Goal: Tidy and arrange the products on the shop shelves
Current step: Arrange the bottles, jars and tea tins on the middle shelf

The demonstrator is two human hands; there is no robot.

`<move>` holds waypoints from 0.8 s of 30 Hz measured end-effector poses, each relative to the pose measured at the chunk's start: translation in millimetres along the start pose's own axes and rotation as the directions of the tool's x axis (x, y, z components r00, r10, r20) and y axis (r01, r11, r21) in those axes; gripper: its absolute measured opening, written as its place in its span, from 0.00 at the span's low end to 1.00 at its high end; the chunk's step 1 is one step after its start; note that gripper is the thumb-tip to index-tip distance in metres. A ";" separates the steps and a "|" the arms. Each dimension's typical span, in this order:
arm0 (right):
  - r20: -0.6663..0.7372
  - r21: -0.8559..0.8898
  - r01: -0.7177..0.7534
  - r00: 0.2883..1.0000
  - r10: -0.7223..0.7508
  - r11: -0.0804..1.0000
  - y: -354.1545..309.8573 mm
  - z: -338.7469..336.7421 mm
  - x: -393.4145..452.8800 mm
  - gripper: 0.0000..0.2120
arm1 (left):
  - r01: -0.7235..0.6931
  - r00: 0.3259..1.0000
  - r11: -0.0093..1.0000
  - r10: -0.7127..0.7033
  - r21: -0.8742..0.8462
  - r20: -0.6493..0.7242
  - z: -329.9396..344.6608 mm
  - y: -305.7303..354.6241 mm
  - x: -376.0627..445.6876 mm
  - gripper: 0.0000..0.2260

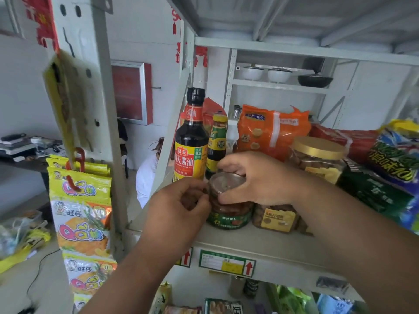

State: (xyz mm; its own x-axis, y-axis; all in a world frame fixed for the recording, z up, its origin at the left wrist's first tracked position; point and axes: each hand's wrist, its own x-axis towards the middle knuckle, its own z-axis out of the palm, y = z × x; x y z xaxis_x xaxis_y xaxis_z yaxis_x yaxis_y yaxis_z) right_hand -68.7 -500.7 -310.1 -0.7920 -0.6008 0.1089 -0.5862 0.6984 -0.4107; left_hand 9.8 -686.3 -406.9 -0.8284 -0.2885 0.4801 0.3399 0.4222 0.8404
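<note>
A squat glass jar with a silver metal lid and a green paper label [229, 200] stands near the front edge of the grey metal shelf [260, 245], toward its left end. Reddish-brown pickled pieces show through the clear wall above the label, which carries pale lettering. The left hand [179, 207] has its fingers curled against the jar's left side, pinching at the lid's rim. The right hand [256, 177] grasps the jar from above and the right, fingers arched over the lid and thumb pressed to the glass. Just behind the jar stand a tall dark soy sauce bottle with a red and yellow label [191, 137] and a smaller dark bottle with a yellow cap [217, 143]. Touching the jar's right side is a clear plastic tub of biscuits with a yellow label [275, 218]; behind it stands a similar tub with a gold lid [317, 155].
</note>
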 end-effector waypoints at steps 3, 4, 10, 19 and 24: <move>-0.062 0.101 0.016 0.998 -0.010 0.995 -3.2 -3.7 -8.7 0.40 | 0.032 0.999 0.998 -0.033 -0.044 -0.019 -7.5 2.3 -5.8 0.12; -0.101 0.125 0.020 0.995 -0.007 0.992 -5.9 -5.8 -12.5 0.40 | 0.041 0.999 0.997 -0.041 -0.072 -0.007 -10.0 4.3 -8.4 0.11; -0.378 0.396 0.136 0.925 0.027 0.908 -28.5 -20.3 -35.2 0.31 | 0.129 0.982 0.860 -0.042 -0.494 0.183 -9.2 23.5 -19.6 0.23; -0.400 0.624 0.311 0.915 -0.048 0.717 -33.8 -19.6 -53.3 0.11 | 0.202 0.969 0.556 0.008 -0.806 0.248 31.8 51.9 -24.0 0.40; -0.326 0.735 0.356 0.932 -0.160 0.577 -14.3 -26.1 -67.7 0.14 | 0.379 0.911 0.415 -0.010 -0.827 0.412 46.9 70.4 -36.3 0.36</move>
State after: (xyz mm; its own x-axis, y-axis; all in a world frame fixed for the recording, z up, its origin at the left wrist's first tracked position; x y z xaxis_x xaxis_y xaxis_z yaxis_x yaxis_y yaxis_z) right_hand -11.1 -459.9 -288.0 -0.7000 -0.5447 0.4618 -0.4944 -0.0971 -0.8638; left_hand 42.9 -605.7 -377.0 -0.9415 0.0870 0.3255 0.1958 -0.6450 0.7387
